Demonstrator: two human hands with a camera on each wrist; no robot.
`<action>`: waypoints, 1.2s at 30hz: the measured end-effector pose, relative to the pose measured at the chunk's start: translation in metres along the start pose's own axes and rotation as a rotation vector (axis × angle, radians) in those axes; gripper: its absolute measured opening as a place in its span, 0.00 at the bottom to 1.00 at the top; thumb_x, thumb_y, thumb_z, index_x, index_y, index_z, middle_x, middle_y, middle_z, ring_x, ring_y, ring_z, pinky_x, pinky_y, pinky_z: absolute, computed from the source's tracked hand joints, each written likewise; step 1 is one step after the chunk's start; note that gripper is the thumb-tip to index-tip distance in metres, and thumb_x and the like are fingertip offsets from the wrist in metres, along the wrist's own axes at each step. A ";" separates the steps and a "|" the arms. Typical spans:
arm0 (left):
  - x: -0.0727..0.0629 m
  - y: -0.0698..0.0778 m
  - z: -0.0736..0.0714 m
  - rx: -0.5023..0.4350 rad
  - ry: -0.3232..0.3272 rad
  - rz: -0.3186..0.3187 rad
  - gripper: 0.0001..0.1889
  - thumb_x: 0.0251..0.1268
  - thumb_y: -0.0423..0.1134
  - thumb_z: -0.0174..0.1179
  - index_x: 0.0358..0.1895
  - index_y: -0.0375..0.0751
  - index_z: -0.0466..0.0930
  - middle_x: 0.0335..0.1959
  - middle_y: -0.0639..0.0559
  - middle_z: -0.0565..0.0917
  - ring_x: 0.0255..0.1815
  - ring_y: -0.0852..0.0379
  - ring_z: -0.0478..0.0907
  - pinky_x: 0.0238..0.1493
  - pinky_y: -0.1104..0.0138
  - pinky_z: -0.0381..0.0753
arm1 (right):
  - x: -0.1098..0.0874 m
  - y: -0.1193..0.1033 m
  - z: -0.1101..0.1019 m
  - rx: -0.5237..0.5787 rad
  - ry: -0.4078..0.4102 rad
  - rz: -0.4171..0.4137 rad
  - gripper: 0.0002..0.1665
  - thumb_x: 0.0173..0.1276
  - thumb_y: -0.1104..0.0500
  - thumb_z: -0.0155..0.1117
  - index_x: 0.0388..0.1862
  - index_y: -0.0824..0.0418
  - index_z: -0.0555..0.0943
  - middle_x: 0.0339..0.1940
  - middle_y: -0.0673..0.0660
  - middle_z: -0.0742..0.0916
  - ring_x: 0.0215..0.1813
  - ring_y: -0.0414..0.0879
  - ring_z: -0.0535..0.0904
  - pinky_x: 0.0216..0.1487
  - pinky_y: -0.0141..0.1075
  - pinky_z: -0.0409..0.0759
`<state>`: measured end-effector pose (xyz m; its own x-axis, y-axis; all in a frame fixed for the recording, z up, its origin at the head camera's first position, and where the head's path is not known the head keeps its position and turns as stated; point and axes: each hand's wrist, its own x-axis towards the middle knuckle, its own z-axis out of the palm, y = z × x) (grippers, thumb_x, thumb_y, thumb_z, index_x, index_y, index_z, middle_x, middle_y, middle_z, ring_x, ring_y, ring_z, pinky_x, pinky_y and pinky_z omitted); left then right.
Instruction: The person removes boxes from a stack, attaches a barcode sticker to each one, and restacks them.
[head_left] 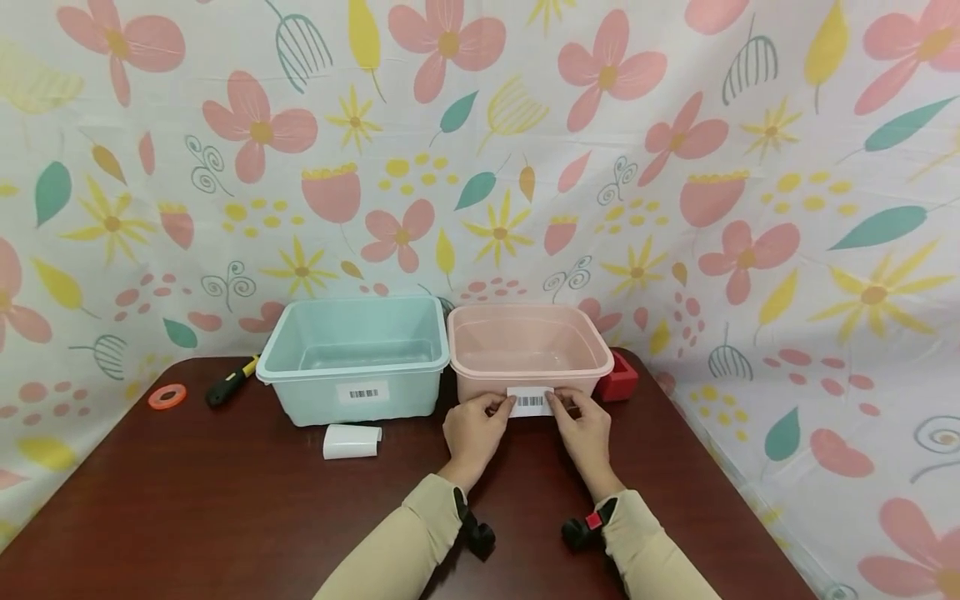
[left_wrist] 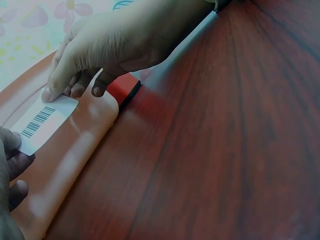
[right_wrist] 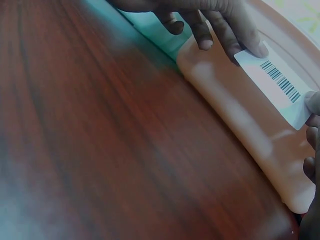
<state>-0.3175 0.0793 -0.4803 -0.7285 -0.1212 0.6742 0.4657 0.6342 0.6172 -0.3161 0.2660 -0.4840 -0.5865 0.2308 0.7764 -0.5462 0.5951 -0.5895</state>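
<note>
Both hands hold a white barcode label (head_left: 530,402) by its two ends, in front of the near wall of a pink basin (head_left: 480,387). My left hand (head_left: 474,433) pinches the left end between thumb and forefinger; my right hand (head_left: 585,429) pinches the right end the same way. In the left wrist view the barcode label (left_wrist: 44,122) faces outward, stretched flat between the thumbs. The right wrist view shows the label (right_wrist: 275,85) close against the pink wall (right_wrist: 225,100), just under the rim.
A light blue basin (head_left: 315,400) with its own barcode label (head_left: 363,392) stands at left. Before it lies a curled white sheet (head_left: 351,442). An orange ring (head_left: 167,397) and a black-and-yellow handled tool (head_left: 231,382) lie farther left. A red box (head_left: 619,379) sits behind the pink basin's right side.
</note>
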 end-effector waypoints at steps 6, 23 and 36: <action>-0.001 -0.001 0.001 0.018 -0.020 -0.036 0.08 0.60 0.57 0.70 0.29 0.63 0.91 0.23 0.71 0.85 0.21 0.68 0.78 0.24 0.66 0.75 | 0.001 0.001 0.004 -0.032 0.019 -0.005 0.04 0.60 0.62 0.77 0.30 0.60 0.88 0.27 0.51 0.88 0.27 0.40 0.80 0.31 0.23 0.74; 0.000 0.004 0.004 0.055 0.004 -0.071 0.11 0.62 0.59 0.68 0.27 0.62 0.91 0.18 0.66 0.84 0.15 0.66 0.75 0.19 0.64 0.71 | 0.000 0.001 0.006 -0.076 0.045 -0.016 0.06 0.61 0.61 0.77 0.29 0.61 0.87 0.24 0.52 0.87 0.26 0.41 0.80 0.31 0.26 0.76; 0.002 0.004 0.009 0.078 0.026 -0.090 0.16 0.63 0.60 0.66 0.20 0.63 0.89 0.12 0.66 0.80 0.13 0.64 0.72 0.16 0.64 0.68 | 0.002 -0.004 0.006 -0.097 0.038 0.013 0.08 0.63 0.58 0.76 0.29 0.61 0.86 0.25 0.52 0.87 0.27 0.42 0.81 0.31 0.30 0.79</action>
<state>-0.3218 0.0886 -0.4803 -0.7516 -0.1997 0.6286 0.3578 0.6772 0.6430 -0.3189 0.2596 -0.4817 -0.5688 0.2672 0.7779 -0.4774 0.6630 -0.5767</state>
